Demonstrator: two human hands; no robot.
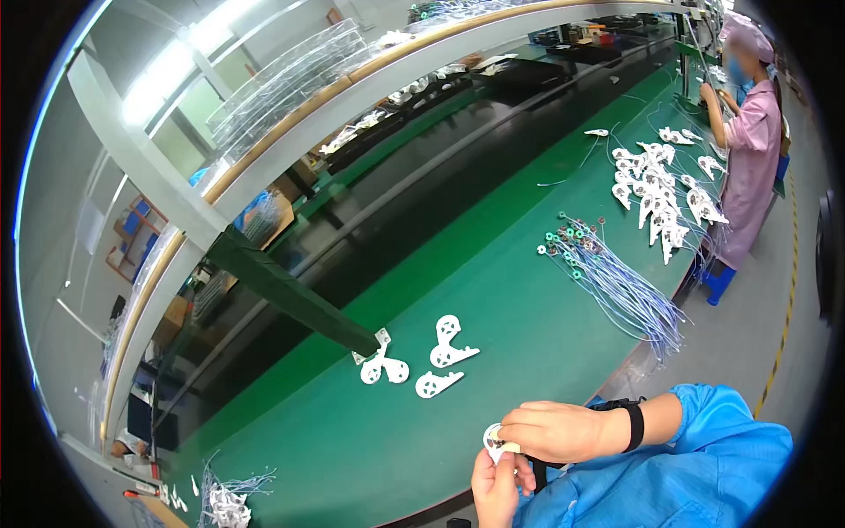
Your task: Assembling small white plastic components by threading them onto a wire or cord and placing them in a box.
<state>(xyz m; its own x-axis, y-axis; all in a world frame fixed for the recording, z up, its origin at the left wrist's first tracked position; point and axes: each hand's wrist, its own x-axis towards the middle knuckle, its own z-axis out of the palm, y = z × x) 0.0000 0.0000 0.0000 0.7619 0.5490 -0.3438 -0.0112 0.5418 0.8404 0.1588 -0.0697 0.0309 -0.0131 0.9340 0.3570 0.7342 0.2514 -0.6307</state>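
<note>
Close to my body at the table's near edge, my left hand (496, 490) pinches a small white plastic part (490, 432) with a round end. My right hand (556, 431) comes over it from the right, its fingers closed on the same part and covering much of it. A pale yellow bit (509, 447) shows by the right fingertips; I cannot tell what it is. Beyond my hands lie white plastic housings with round ends, one (437, 384) nearer, another (450, 343) behind it, and more (384, 368) at the foot of the post.
A dark green post (295, 295) stands on the green table (519, 334). At right lie a bundle of blue-white wires (625, 295) with ring ends and a pile of white housings (651, 189). A co-worker in pink (757, 158) stands beyond. More wired parts (231, 503) sit lower left.
</note>
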